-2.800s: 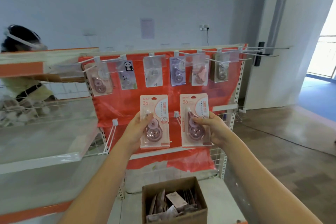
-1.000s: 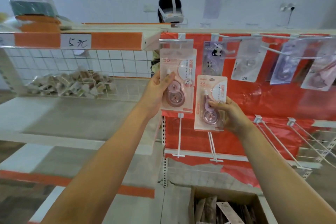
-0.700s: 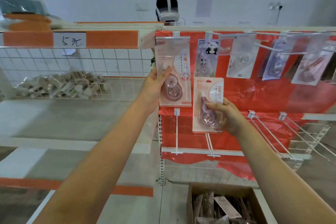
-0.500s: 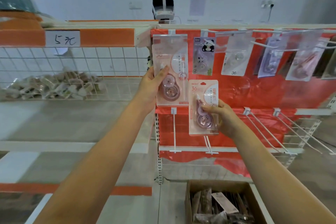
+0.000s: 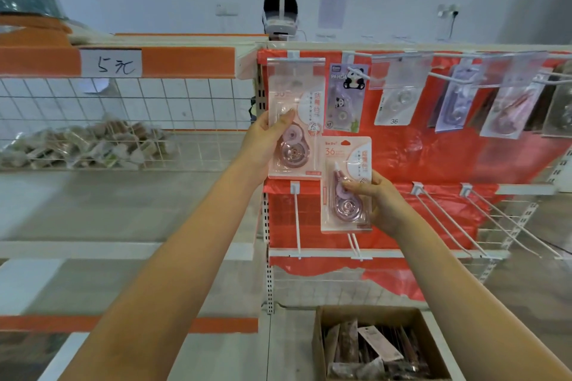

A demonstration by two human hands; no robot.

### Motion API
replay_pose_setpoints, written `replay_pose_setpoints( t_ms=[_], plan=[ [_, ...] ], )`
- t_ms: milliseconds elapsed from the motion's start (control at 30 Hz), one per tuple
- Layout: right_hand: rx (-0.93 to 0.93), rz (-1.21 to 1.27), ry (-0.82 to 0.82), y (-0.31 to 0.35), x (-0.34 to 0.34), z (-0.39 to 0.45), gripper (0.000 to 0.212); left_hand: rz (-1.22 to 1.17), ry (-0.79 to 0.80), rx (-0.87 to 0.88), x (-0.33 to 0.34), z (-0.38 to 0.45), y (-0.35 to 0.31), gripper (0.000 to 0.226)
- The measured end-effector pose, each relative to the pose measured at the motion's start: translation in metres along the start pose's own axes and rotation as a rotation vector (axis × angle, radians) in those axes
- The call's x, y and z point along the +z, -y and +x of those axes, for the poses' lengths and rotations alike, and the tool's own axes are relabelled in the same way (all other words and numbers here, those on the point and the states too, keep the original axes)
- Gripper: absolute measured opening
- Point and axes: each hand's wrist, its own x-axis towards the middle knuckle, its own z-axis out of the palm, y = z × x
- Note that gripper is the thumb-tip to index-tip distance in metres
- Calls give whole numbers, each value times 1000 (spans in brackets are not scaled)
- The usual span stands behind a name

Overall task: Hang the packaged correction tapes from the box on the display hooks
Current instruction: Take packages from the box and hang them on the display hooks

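Both hands grip pink correction tapes — left hand (image 5: 263,145) higher, right hand (image 5: 379,204) lower.

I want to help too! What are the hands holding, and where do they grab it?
Each holds a pink correction tape pack: the left hand grips the upper pack by its left edge, the right hand grips the lower pack at its right side.

Two pink correction tape packs (image 5: 295,133) (image 5: 346,185) in hands, five packs hanging, one box (image 5: 318,349).

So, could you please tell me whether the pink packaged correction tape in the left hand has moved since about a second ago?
Yes. The pink packaged correction tape rose along the red backing sheet; its top is now behind the clear tag.
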Motion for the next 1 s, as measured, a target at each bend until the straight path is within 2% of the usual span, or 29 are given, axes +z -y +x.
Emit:
replay_pose_setpoints(
  t_ms=[133, 300, 433, 633, 833, 1000],
  plan=[
    [-3, 4, -16, -3, -3, -2, 59, 35, -28, -54, -3, 12, 7, 17],
    [-27, -2, -15, 0, -5, 3, 58, 75, -49, -67, -3, 36, 9, 14],
    [-51, -10, -22, 5, -3, 11, 52, 137, -66, -74, -4, 61, 11, 20],
    [-76, 1, -14, 11, 2, 25, 52, 203, -86, -81, -6, 102, 16, 15],
    [-88, -8, -1, 13, 6, 33, 51, 233, -104, -129, -21, 153, 37, 60],
    [-102, -10, -10, 13, 6, 40, 47, 237, -122, -131, -10, 143, 28, 43]
  ],
)
